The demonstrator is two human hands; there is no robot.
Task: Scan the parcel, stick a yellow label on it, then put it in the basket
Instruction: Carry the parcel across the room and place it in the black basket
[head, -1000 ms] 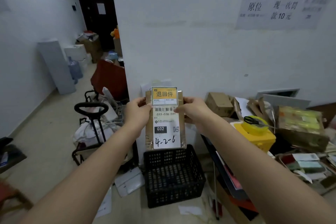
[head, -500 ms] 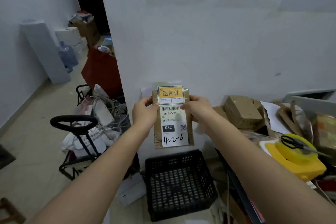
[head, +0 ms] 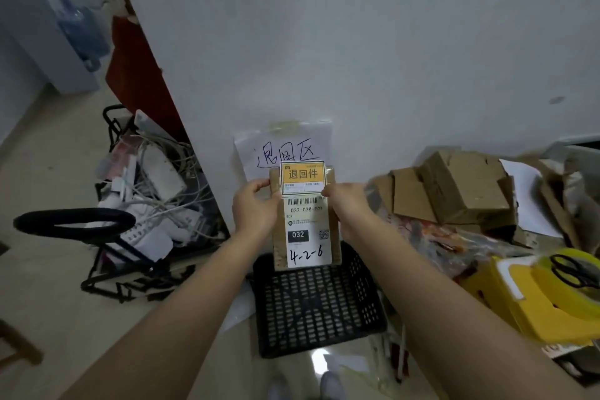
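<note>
White wall (head: 373,42) and cluttered floor behind, parcel held up over black basket (head: 319,312).
Brown parcel (head: 334,237) upright, pinched at its upper edges between left hand (head: 255,208) and right hand (head: 349,204), fingers curled narrow around both sides. Yellow label (head: 302,177) stuck along top edge, level with fingertips; white shipping label (head: 306,230) below them. Handwritten paper sign (head: 282,149) taped on wall just above. Cardboard boxes (head: 454,191) beyond right fingers.

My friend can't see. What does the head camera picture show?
Two bare hands, left hand and right hand, hold a brown parcel with a yellow label upright above an empty black basket on the floor, by a white wall.
</note>
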